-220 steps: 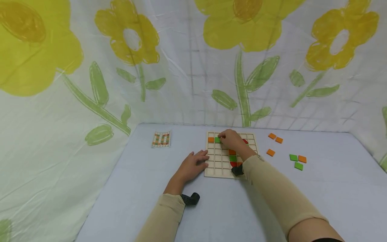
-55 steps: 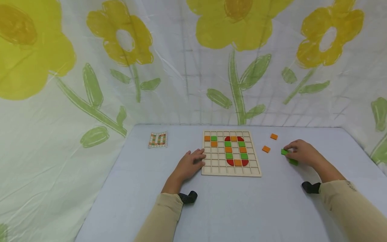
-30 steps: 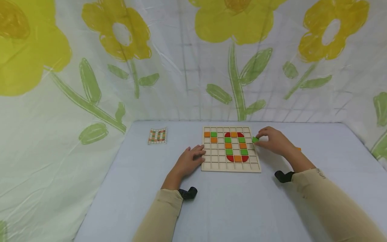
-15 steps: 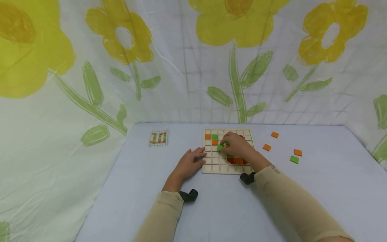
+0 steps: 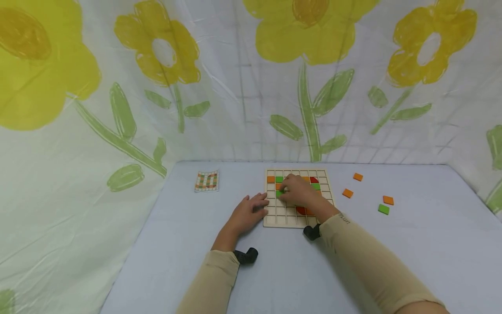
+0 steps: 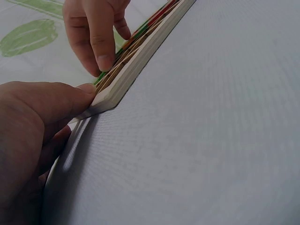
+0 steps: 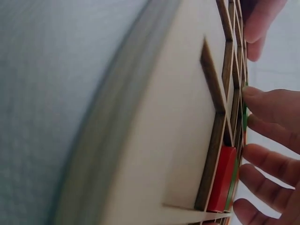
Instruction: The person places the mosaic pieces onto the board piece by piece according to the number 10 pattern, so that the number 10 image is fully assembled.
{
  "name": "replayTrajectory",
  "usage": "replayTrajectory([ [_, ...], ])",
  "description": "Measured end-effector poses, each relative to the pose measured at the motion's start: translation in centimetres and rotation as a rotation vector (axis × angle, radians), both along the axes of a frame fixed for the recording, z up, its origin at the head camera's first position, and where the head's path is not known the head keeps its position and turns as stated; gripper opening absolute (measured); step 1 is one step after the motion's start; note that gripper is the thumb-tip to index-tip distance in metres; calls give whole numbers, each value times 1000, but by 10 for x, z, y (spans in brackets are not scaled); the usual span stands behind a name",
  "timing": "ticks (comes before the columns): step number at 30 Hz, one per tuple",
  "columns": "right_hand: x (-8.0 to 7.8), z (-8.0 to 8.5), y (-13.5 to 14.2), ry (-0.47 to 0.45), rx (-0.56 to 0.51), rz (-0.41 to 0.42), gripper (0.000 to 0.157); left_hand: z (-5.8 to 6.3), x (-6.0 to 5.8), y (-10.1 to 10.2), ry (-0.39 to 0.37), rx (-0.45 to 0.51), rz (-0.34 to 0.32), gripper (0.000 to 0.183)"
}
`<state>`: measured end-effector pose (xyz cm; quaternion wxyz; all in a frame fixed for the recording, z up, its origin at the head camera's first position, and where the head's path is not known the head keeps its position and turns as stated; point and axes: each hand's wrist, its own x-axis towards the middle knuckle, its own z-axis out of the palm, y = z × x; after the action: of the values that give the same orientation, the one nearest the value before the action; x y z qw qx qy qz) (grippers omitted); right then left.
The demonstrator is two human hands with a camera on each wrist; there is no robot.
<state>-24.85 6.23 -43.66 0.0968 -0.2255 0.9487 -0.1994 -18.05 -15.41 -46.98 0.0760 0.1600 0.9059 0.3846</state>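
Observation:
A wooden grid board point(image 5: 290, 221) lies on the table with orange, green and red tiles in its cells. My right hand point(image 5: 301, 192) is over the left part of the board, its thumb and fingertips pinching a green tile point(image 5: 279, 193) at a cell below an orange tile point(image 5: 278, 186). That hand hides part of the ring of tiles. My left hand point(image 5: 246, 214) rests its fairly straight fingers against the board's left edge. In the left wrist view, the left thumb point(image 6: 70, 99) touches the board's corner point(image 6: 108, 96). In the right wrist view, a red tile point(image 7: 222, 180) stands out within the grid.
A small printed pattern card point(image 5: 206, 181) lies left of the board. To the right are loose orange tiles point(image 5: 347, 193) and one loose green tile point(image 5: 384, 209). A flower-painted curtain point(image 5: 235, 109) hangs behind the table.
My right hand placed orange and green tiles at the upper left, then took another green tile from the right side and brought it left across the board. My left hand stayed at the edge.

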Motion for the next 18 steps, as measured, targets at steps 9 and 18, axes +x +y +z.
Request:
replayTrajectory([
  [9,4,9,19,-19,-55,-21,28,-1,0,1,6,16,-7,37],
  [18,-2,19,84,-22,-96,-147,37,-3,0,1,15,2,6,36],
])
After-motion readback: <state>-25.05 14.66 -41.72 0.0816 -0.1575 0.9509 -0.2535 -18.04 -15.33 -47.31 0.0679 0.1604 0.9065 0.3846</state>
